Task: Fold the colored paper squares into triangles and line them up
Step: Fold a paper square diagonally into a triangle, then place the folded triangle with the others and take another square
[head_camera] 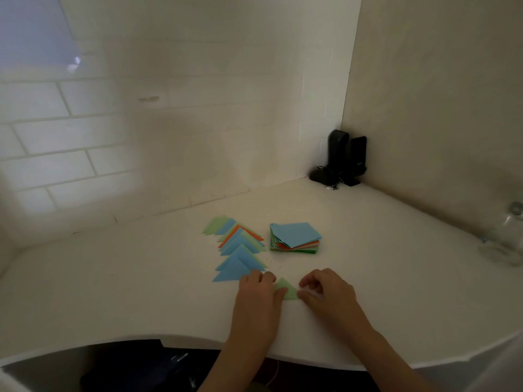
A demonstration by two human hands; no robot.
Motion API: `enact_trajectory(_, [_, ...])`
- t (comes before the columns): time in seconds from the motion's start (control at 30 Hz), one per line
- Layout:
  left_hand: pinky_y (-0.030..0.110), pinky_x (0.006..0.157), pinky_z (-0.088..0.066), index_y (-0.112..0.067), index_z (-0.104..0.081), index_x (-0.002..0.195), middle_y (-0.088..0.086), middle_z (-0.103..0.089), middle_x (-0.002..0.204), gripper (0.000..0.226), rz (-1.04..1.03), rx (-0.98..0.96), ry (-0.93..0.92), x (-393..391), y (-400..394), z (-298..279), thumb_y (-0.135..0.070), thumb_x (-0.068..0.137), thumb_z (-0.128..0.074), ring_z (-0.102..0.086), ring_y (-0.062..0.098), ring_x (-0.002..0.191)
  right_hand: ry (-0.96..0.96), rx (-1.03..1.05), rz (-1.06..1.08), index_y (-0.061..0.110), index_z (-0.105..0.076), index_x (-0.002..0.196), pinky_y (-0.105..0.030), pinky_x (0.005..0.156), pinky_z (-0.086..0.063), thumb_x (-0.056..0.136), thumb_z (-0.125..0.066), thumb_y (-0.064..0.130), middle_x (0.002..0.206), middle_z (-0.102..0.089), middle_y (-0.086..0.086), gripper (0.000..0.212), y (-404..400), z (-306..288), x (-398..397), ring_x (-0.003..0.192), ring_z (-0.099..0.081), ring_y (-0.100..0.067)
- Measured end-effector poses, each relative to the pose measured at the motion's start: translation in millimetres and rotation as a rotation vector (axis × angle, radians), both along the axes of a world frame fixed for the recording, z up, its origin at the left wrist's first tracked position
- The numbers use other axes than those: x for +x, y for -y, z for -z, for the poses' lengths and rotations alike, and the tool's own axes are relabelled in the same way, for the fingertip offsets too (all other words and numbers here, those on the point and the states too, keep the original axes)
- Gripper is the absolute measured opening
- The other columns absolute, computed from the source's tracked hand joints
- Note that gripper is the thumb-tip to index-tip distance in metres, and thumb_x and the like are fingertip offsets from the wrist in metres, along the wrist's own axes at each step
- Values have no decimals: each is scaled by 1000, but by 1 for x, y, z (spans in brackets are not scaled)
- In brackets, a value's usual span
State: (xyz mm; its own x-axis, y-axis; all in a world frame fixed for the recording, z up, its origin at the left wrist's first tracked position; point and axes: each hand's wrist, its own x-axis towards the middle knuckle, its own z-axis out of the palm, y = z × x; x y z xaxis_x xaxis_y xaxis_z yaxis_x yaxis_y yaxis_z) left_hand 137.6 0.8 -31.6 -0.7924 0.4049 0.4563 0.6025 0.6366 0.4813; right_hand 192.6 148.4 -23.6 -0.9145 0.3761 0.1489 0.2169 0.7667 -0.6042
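Note:
A light green paper (286,289), folded into a triangle, lies on the white table (141,278) between my hands. My left hand (259,290) holds its left edge between curled fingers and thumb. My right hand (325,290) pinches its right corner with curled fingers. Behind my left hand runs an overlapping row of folded triangles (236,247) in blue, green and orange. A stack of unfolded colored squares (295,239), blue on top, sits right of the row.
Black devices with cables (341,161) stand in the far corner against the tiled wall. A clear glass object (506,239) stands at the table's right edge. The table's front edge curves just below my wrists.

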Motion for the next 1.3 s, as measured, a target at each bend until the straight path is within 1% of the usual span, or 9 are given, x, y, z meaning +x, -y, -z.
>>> enact_trajectory(0.13, [20,82,-36,-20,-52,116,-1,-46,113,33,-14,-46,156,-1,-7,-6,-31,87,-63,-48,14,101,-22,25,13,40,-56,89,-30,87,-40,82,-66,39,89,-50,12,12,2,2,2,90,-51,-4])
enact_trajectory(0.27, [15,68,-29,-22,-56,108,-8,-49,93,25,34,51,218,-4,-6,-7,-18,85,-66,-47,7,86,-49,81,31,37,-60,98,-28,83,-35,85,-61,40,91,-46,15,13,4,6,4,94,-50,-5])
enact_trajectory(0.5, [18,69,-44,-26,-64,93,-14,-62,82,16,38,269,150,-9,20,-4,-12,85,-65,-56,3,78,-30,210,63,39,-57,101,-29,83,-21,90,-43,56,104,-45,16,25,25,2,0,103,-42,-5])
enact_trajectory(0.63, [23,68,-46,-25,-65,89,-15,-65,84,18,-49,297,107,-33,53,-6,-9,82,-68,-59,4,77,-85,183,28,35,-57,102,-30,84,-28,93,-43,48,105,-49,13,21,36,-1,-12,103,-46,-8])
enact_trajectory(0.8, [14,66,-34,-27,-65,84,-15,-61,82,20,-132,193,67,-54,75,0,-11,76,-74,-51,8,76,-227,45,-56,20,-63,100,-30,84,-44,95,-50,25,98,-52,6,14,41,6,-32,90,-53,-9])
enact_trajectory(0.9, [11,70,-31,-28,-63,92,-12,-52,91,33,-162,214,57,-60,73,2,-10,69,-79,-43,11,86,-288,-102,-87,17,-61,111,-26,92,-44,96,-48,16,109,-55,5,21,49,4,-45,99,-54,-7])
enact_trajectory(1.03, [3,82,-27,-25,-52,119,-10,-46,115,56,-82,255,128,-67,75,1,-16,71,-79,-39,8,107,-234,-200,-146,16,-45,135,-12,98,-28,99,-40,18,135,-48,5,36,61,-6,-65,124,-44,-9])
enact_trajectory(1.2, [19,109,-20,-14,-19,148,1,-23,151,87,42,98,260,-70,73,4,-36,81,-70,-22,16,139,-232,-295,-169,12,-30,145,-5,99,-14,102,-30,23,148,-34,3,44,67,-19,-102,132,-26,-1])
enact_trajectory(1.3, [31,117,-13,-15,-7,148,2,-10,156,87,74,-18,246,-74,63,5,-43,86,-62,-10,17,144,-165,-299,-185,10,-26,146,-14,107,-16,103,-28,27,152,-29,-2,47,69,-22,-124,139,-25,-11])
